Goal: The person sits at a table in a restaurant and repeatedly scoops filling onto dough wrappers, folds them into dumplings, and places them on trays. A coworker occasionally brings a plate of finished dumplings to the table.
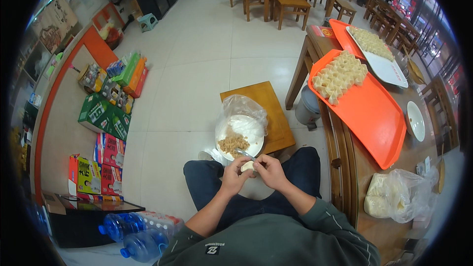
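Observation:
Between my two hands, above my lap, is a small pale dough wrapper point(247, 166), partly folded. My left hand point(234, 174) holds it at its left side. The fingers of my right hand point(271, 171) touch its right side, and a thin metal utensil point(244, 153) runs from there towards the filling. Just beyond the hands, a white bowl point(259, 147) lined with a clear plastic bag point(244, 109) holds crumbly brown filling point(232, 144). On the right, folded dumplings point(340, 75) lie in close rows on an orange tray point(373, 118).
A wooden stool point(277, 118) stands under the bowl. The table point(364, 192) at right bears a white platter of dumplings point(388, 67), an empty white bowl point(415, 121) and bagged dough wrappers point(380, 195). A grey bin point(307, 105) stands beside it. Blue water bottles point(144, 245) are at lower left.

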Demonstrator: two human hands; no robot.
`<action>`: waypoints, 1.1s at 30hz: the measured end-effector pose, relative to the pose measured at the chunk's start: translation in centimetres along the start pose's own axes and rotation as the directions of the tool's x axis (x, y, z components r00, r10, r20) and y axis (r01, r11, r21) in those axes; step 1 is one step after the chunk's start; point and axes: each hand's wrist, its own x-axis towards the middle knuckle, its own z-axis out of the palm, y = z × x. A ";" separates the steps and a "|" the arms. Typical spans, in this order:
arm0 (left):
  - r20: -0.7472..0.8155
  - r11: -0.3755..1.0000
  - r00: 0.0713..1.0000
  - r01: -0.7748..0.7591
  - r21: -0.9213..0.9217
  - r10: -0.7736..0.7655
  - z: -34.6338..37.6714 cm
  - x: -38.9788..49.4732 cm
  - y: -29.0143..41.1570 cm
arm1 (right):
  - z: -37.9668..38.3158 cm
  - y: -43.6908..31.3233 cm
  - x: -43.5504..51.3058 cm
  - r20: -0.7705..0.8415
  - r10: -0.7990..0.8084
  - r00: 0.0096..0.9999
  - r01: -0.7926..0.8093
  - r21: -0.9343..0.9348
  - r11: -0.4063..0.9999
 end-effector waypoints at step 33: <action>-0.051 0.728 0.801 -0.513 0.455 0.597 2.9 0.9 1.0 | 1.1 -6.1 0.6 0.110 -0.135 0.985 0.111 0.196 0.974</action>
